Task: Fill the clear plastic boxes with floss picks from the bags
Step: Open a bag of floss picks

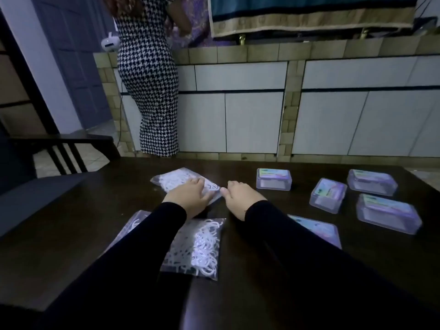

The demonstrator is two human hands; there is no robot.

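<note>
A clear bag of white floss picks (pixel 176 178) lies at the far middle of the dark table (pixel 71 210). My left hand (pixel 189 195) rests flat on it, fingers fairly straight. My right hand (pixel 240 195) pinches the bag's right corner between thumb and fingers. A second bag of picks (pixel 197 246) lies nearer to me, and a third bag (pixel 133 225) shows partly under my left sleeve. Several clear plastic boxes with coloured labels stand shut at the right: one far (pixel 273 179), one (pixel 328 195), one (pixel 371 182), one (pixel 388 213), and one near my right arm (pixel 316 228).
A person in a black-and-white patterned dress (pixel 148 75) stands with their back to me at a tiled counter (pixel 262 52) with white cupboard doors. A dark chair (pixel 66 151) stands at the table's left far corner.
</note>
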